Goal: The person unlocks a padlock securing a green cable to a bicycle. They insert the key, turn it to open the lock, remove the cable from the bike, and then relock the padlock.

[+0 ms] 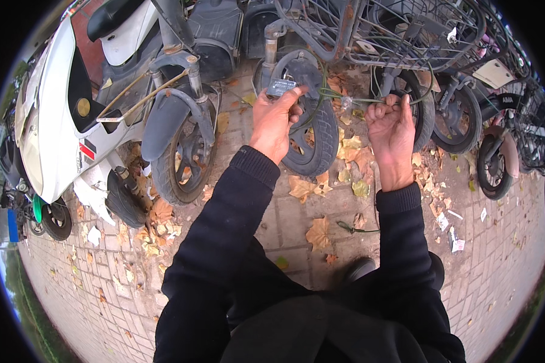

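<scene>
My left hand point(271, 124) is closed, thumb and fingers pinching a small blue-grey rectangular piece point(281, 88) with pale print on its face. What kind of piece it is I cannot make out. My right hand point(391, 132) is raised to its right, fingertips pinched on a thin green cord point(362, 100). The cord runs sideways between the two hands and loops up near the basket. A small clear plastic bit point(346, 103) sits on it between my hands. Behind them stands a scooter's front wheel point(321, 139) with a grey fender.
Parked scooters crowd the far side, a white one point(48, 121) at left. A wire basket point(406, 48) overhangs the right hand. Another grey-fendered wheel point(184, 175) stands left of my arm. Dry leaves point(318, 233) and a loose dark green cord end point(348, 227) lie on the paving.
</scene>
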The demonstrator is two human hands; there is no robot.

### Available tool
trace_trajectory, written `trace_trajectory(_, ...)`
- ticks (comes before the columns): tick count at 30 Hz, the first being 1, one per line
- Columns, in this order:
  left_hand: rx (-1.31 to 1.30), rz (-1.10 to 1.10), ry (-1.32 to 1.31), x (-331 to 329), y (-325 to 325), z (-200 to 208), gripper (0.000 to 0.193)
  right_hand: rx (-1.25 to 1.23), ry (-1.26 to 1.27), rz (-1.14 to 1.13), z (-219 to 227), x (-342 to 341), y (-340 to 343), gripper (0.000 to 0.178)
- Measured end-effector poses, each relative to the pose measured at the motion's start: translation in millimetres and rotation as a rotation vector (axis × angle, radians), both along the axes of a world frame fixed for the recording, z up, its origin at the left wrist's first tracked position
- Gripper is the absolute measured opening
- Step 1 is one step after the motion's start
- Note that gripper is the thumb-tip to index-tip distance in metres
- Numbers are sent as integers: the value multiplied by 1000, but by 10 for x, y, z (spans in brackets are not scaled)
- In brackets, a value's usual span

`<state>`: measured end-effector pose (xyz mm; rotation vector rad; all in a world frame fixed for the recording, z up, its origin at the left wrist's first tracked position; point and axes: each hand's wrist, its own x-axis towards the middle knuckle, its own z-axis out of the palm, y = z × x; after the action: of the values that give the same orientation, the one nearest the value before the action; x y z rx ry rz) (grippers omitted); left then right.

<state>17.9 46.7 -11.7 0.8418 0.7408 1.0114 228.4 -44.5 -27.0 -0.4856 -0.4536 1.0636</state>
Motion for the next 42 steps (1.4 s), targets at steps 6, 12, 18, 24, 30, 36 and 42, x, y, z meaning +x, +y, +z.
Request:
trace_trajectory(6,-52,27,-45,102,-81,-72,19,-17,29,17,-80,-79,33,40)
trace_trajectory(12,-52,-11,-54,100,-17,-169,11,-9,10,39,-133,-4,12,40)
trace_trajectory(18,-71,-2,-10,211,43,-269,21,-374,-358,-175,-235,-45,20,33)
trace_trajectory(24,-64,-121,42,282,-3,-320,20,-511,-720,-164,-242,-65,-6,29)
trace_trajectory(30,-3,-182,145,174,39,-282,15,-545,-626,-49,-239,-98,17,24)
trace_trajectory(36,-98,-73,87,87,79,-316,18,-330,-419,75,-282,-239,95,17)
trace_trajectory(42,-248,-80,-267,-31,180,-378,25,-296,-406,24,-328,-227,118,17)
